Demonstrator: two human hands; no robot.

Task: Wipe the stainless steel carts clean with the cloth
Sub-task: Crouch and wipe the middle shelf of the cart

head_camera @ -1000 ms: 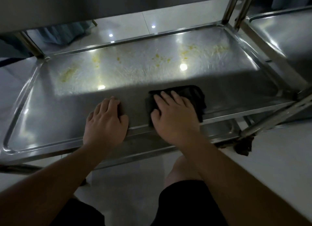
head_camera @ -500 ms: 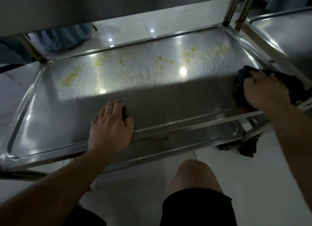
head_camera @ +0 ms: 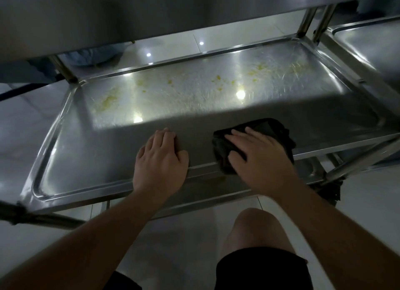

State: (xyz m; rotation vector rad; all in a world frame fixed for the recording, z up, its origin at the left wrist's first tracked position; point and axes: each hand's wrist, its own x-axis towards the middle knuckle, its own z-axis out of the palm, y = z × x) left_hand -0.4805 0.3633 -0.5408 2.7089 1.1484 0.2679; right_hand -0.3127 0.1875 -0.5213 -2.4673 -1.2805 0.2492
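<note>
The middle shelf of a stainless steel cart (head_camera: 65,160) fills the view, with yellow smears (head_camera: 108,100) across its far half. My right hand (head_camera: 259,157) presses flat on a black cloth (head_camera: 268,127) on the shelf's near edge, right of centre. Palm down on the same near edge, just to the left, my left hand (head_camera: 161,160) rests with nothing under it. The cloth sticks out beyond my right fingers and hangs a little over the rim.
The cart's top shelf (head_camera: 151,12) overhangs above. A second steel cart (head_camera: 368,43) stands at the right. A lower shelf (head_camera: 309,170) shows beneath the rim, with a dark caster (head_camera: 331,190) at the right leg. My bare knee (head_camera: 255,231) is over the white tiled floor.
My right hand swept the cloth to the shelf's right end and has come back to right of centre along the near edge. My left hand has stayed in place.
</note>
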